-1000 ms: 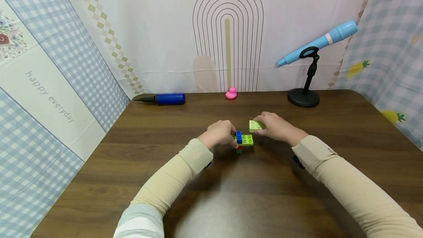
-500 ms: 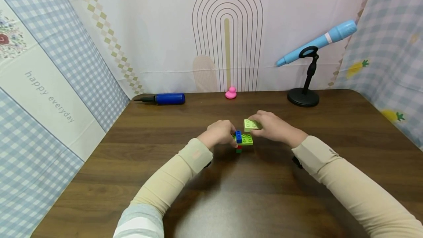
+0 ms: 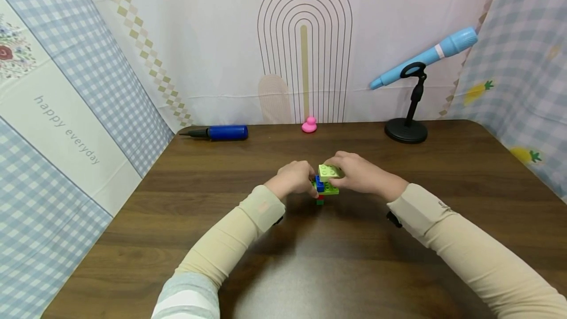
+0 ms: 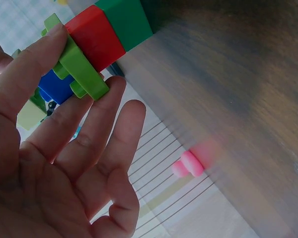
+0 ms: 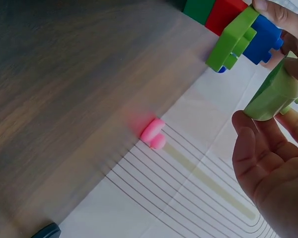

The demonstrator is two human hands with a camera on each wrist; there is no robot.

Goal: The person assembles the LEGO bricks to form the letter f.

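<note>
A small stack of toy building blocks stands on the table: a dark green block (image 4: 126,24) at the bottom, a red block (image 4: 97,40), a wide lime block (image 4: 82,67), and a narrow blue block (image 3: 319,184) on top. My left hand (image 3: 293,178) grips the lime block's left side between thumb and fingers. With my right hand (image 3: 361,174) I pinch a pale green block (image 3: 327,172) just above the blue one. In the right wrist view a gap shows between the pale green and blue blocks. Its far end lies under my right fingers, partly hidden.
At the table's back edge stand a pink toy duck (image 3: 309,125) and a black stand (image 3: 406,130) bearing a light blue stick-shaped object (image 3: 425,63). A blue hand pump (image 3: 228,132) lies at the back left. Patterned cloth (image 3: 212,38) hangs behind.
My right hand has moved left with the pale green block, from right of the stack to over the blue block, and dipped slightly. The left hand and stack hold still.
</note>
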